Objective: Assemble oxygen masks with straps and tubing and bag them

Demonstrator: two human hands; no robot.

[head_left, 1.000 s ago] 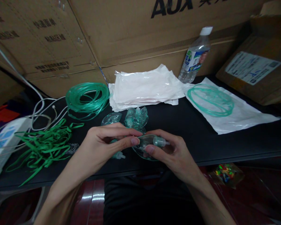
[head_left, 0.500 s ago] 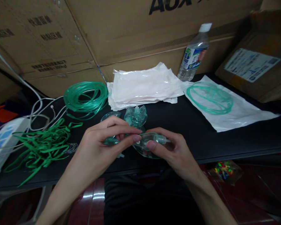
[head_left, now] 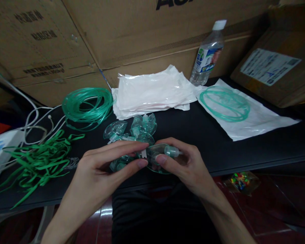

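My right hand [head_left: 186,164] grips a clear green plastic face mask [head_left: 157,154] with a short tube connector pointing right. My left hand [head_left: 109,166] pinches the same mask's left edge, where a small white strip sticks up. Both hands hover over the near edge of the black table [head_left: 244,152]. Just behind them lies a pile of several more clear green masks [head_left: 134,130].
A tangle of green elastic straps [head_left: 38,162] lies left. A coil of green tubing [head_left: 87,106] sits behind it. Stacked white plastic bags [head_left: 152,91], a water bottle [head_left: 207,56], a bag with coiled tubing [head_left: 228,106] and cardboard boxes [head_left: 142,30] line the back. White cables [head_left: 35,122] run left.
My left hand has slid a little down and left along the mask edge, fingers stretched flatter. The view has tilted slightly, so the table's things sit higher and more masks show.
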